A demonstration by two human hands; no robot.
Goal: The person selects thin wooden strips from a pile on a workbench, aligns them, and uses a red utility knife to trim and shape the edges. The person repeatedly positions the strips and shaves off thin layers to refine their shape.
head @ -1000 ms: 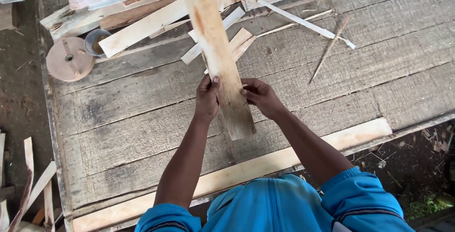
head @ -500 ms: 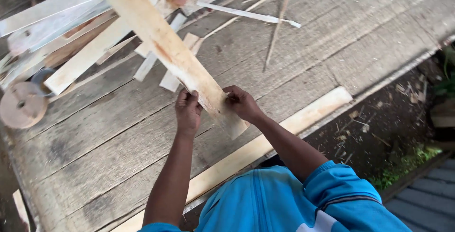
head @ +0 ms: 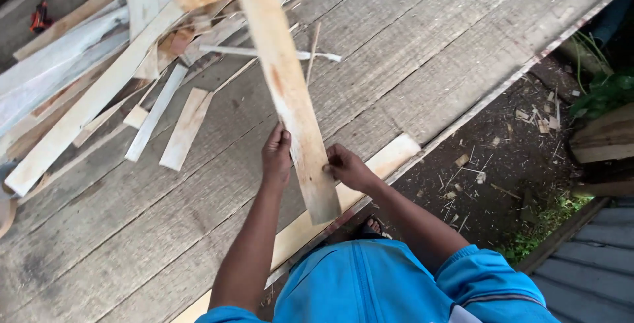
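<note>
Both hands clamp one long pale plank (head: 287, 92) above the grey wooden platform (head: 422, 59); the left hand (head: 276, 158) grips its left edge, the right hand (head: 347, 168) its right; offcuts (head: 142, 85) lie heaped beyond the plank's left side.

The long plank (head: 285, 92) in my hands has swung from leaning up-left half a second ago to nearly upright in view, its near end now past the edge strip (head: 370, 178). My view has shifted right, bringing in the dirt ground (head: 502, 158) and the green plants (head: 604, 92).
</note>
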